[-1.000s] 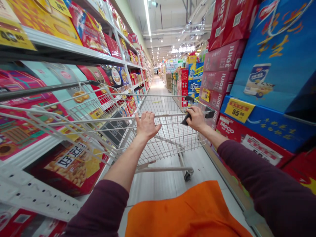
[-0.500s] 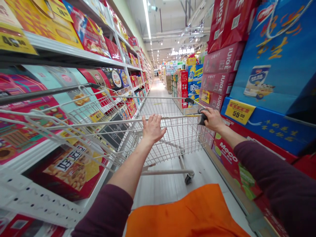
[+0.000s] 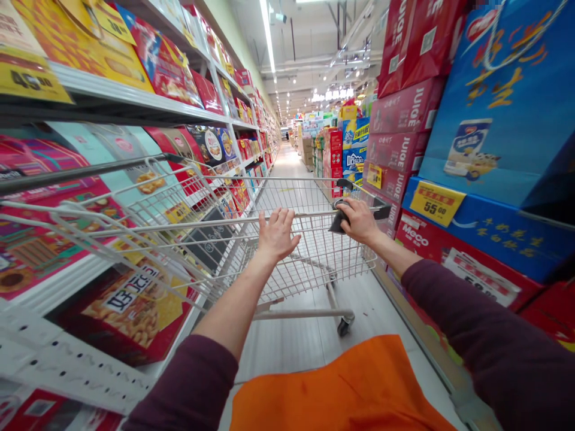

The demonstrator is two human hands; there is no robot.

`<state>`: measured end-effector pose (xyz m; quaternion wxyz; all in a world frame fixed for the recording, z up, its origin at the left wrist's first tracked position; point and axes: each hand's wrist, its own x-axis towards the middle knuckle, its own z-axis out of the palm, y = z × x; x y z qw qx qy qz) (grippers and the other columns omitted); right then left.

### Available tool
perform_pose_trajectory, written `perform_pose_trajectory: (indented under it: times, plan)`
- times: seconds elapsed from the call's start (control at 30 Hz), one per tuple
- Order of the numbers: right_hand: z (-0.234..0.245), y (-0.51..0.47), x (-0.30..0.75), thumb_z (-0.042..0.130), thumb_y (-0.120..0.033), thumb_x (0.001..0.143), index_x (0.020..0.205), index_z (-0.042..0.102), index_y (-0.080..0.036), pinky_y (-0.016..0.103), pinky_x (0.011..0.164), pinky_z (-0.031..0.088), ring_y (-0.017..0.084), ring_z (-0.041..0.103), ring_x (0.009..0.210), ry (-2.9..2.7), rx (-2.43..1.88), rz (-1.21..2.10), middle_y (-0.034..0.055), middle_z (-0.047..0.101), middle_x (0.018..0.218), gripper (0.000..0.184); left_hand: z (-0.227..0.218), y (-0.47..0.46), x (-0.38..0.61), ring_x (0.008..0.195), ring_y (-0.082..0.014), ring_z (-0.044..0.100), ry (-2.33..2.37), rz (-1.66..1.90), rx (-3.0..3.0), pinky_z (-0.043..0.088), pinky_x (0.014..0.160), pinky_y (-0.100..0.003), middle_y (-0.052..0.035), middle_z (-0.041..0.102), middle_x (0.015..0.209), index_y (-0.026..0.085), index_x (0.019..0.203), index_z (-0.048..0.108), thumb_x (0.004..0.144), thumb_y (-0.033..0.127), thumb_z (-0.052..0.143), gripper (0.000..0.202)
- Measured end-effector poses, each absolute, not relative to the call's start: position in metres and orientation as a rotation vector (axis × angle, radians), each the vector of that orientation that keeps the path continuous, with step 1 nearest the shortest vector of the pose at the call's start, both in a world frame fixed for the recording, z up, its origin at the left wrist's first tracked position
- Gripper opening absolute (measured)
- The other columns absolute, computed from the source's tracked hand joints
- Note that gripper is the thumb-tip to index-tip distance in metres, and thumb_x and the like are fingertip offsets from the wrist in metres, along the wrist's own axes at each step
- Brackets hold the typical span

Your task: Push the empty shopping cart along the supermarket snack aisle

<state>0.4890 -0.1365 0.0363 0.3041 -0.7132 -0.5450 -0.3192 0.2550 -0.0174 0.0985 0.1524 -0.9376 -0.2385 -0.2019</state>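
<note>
Two hands meet the cart handle (image 3: 309, 215): left hand (image 3: 276, 234) spread against it, right hand (image 3: 359, 221) curled around it.

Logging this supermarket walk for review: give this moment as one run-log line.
left hand: open, resting on shopping cart handle | right hand: gripping handle's black grip | surroundings: aisle between boxed-goods shelves

The person's dark plum sleeves (image 3: 489, 335) end well above the wrists. An orange fabric front (image 3: 341, 386) shows below; the left hand (image 3: 276, 236) and right hand (image 3: 357, 221) are bare.
</note>
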Motion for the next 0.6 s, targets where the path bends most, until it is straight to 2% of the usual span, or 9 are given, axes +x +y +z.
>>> perform_pose_trajectory:
  times: [0.13, 0.27, 0.43, 0.6]
  plan:
    - [0.033, -0.163, 0.522, 0.055, -0.024, 0.075, 0.113, 0.065, -0.012, 0.049, 0.097, 0.039, 0.033, 0.050, 0.110, -1.315, -2.103, -0.851, 0.0177, 0.059, 0.123, 0.041, 0.104, -0.006, 0.239, 0.138, -0.0310, 0.036, -0.726, -0.554, -2.626, 0.014, 0.116, -0.059, -0.0133, 0.047, 0.146, 0.019, 0.139, 0.042, 0.086, 0.039, 0.051, 0.058]
    - [0.027, -0.170, 0.532, 0.055, -0.023, 0.075, 0.118, 0.062, -0.009, 0.048, 0.098, 0.039, 0.034, 0.047, 0.115, -1.178, -2.204, -0.839, 0.0200, 0.053, 0.130, 0.046, 0.106, -0.003, 0.234, 0.136, -0.0321, 0.038, -0.776, -0.576, -2.601, 0.015, 0.116, -0.058, -0.0134, 0.049, 0.144, 0.018, 0.137, 0.044, 0.085, 0.041, 0.052, 0.057]
    - [0.028, -0.138, 0.492, 0.050, -0.017, 0.077, 0.120, 0.060, -0.010, 0.049, 0.103, 0.037, 0.032, 0.043, 0.119, -1.177, -2.069, -0.846, 0.0184, 0.050, 0.131, 0.045, 0.100, -0.005, 0.240, 0.134, -0.0317, 0.038, -0.810, -0.651, -2.596, 0.015, 0.116, -0.057, -0.0113, 0.051, 0.142, 0.023, 0.133, 0.046, 0.083, 0.043, 0.054, 0.055]
    - [0.036, -0.103, 0.444, 0.045, -0.018, 0.084, 0.121, 0.060, -0.009, 0.045, 0.107, 0.035, 0.030, 0.042, 0.120, -1.320, -1.867, -0.880, 0.0184, 0.052, 0.128, 0.041, 0.097, -0.002, 0.240, 0.134, -0.0313, 0.039, -0.800, -0.693, -2.602, 0.015, 0.116, -0.057, -0.0094, 0.052, 0.141, 0.027, 0.132, 0.047, 0.082, 0.045, 0.056, 0.054]
